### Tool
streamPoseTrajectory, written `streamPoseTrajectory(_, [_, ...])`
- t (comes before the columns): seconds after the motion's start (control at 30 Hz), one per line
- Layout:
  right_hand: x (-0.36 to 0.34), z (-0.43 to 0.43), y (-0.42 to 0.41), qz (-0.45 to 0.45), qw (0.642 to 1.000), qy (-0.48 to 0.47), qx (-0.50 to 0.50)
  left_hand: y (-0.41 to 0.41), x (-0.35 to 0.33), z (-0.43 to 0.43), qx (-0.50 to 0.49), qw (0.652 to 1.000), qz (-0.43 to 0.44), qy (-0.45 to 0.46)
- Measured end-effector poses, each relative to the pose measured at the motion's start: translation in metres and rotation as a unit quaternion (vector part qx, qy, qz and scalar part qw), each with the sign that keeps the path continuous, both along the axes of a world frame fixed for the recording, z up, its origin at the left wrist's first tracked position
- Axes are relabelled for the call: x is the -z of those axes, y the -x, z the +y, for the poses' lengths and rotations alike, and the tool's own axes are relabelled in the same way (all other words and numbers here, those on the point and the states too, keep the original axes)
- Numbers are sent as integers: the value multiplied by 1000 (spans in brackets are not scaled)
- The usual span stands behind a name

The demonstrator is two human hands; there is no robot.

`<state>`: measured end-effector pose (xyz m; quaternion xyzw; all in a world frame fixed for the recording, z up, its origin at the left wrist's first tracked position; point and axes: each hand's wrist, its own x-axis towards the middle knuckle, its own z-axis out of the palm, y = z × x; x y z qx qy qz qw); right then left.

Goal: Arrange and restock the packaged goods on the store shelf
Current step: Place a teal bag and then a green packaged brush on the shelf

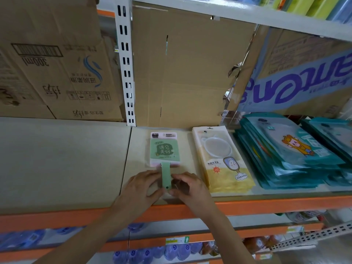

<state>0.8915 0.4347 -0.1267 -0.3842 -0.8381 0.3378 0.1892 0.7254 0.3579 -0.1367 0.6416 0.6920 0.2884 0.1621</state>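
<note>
left hand (142, 184): forearm comes up from lower left, palm down, fingers bent; fingertips and thumb pinch the near end of the green mirror pack (164, 149) on the left of its handle
right hand (187, 187): forearm from lower right, fingers curled, gripping the same near end on the right of the handle
hands count: 2, both on one pack
green mirror pack, place: flat on the shelf board (62, 159), near end at the front edge above the orange rail (266, 204), just left of the yellow packs (222, 162)
green mirror pack, look: clear sleeve, green square face with printed characters, green handle pointing at the person, pink edge underneath, white label at far end
green count: 1 on top; more under it, cannot tell
yellow packs: 1 stack
teal packs (289, 153): 2 piles, count unclear
cardboard boxes (57, 73): behind, on the shelf
</note>
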Motion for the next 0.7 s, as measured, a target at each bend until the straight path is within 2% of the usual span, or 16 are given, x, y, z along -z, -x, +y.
streamPoseTrajectory(0.13, [-7, 5, -2, 59, 996, 45, 48, 11, -10, 1, -111, 993, -30, -12])
streamPoseTrajectory(0.2, [-11, 9, 3, 53, 994, 54, 78, 12, -16, 9, -134, 990, -32, -5])
streamPoseTrajectory(0.33, [-13, 19, 12, 63, 992, 79, 80, 6, -23, 22, -126, 980, -135, 77])
streamPoseTrajectory(0.6, [-10, 27, 9, 99, 993, 61, 22, 6, -14, 28, -149, 957, -242, 52])
streamPoseTrajectory(0.67, [-13, 28, 8, 85, 995, 45, 17, 10, -23, 25, -150, 956, -243, 69])
streamPoseTrajectory(0.7, [-14, 30, 10, 72, 997, 25, 9, 16, -26, 24, -154, 961, -216, 79])
